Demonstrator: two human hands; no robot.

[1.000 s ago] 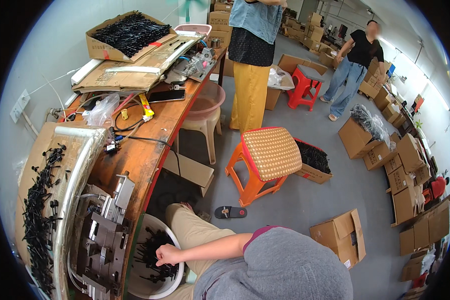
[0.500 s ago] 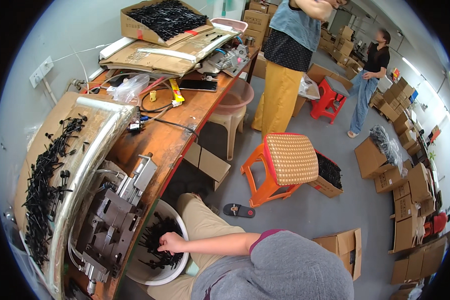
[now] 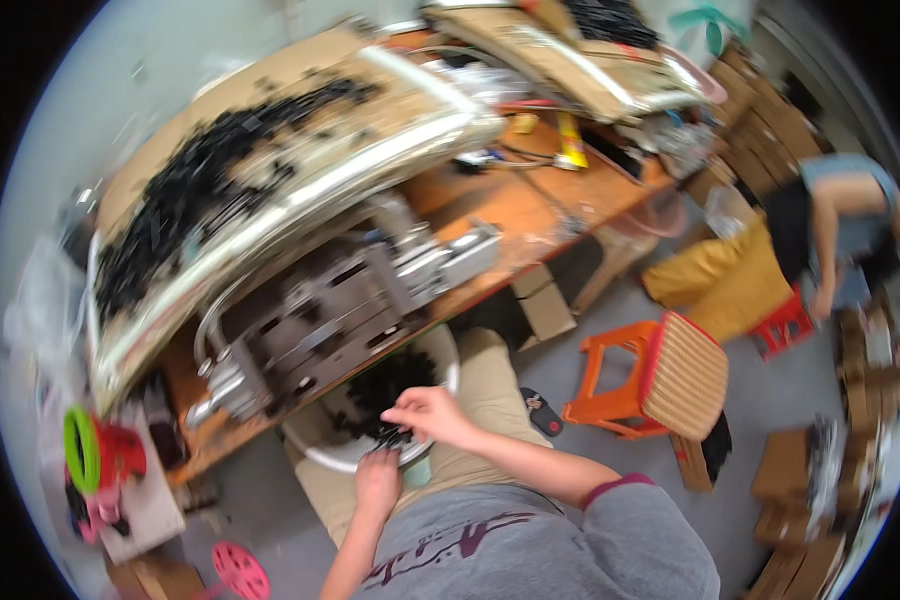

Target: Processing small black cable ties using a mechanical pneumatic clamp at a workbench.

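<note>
Slender black parts (image 3: 395, 380) are lying jumbled in the white bucket (image 3: 336, 460), just beyond your nearer right hand (image 3: 425, 413) — axes too blurred to read. You're pinching fingertips nearly together, hold unclear; your left hand (image 3: 378, 484) is sitting nearside — grip unreadable.

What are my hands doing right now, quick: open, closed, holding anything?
Left hand: at the near rim of the white bucket; grip cannot be told.
Right hand: fingers curled by the black parts; too blurred to tell any hold.
</note>
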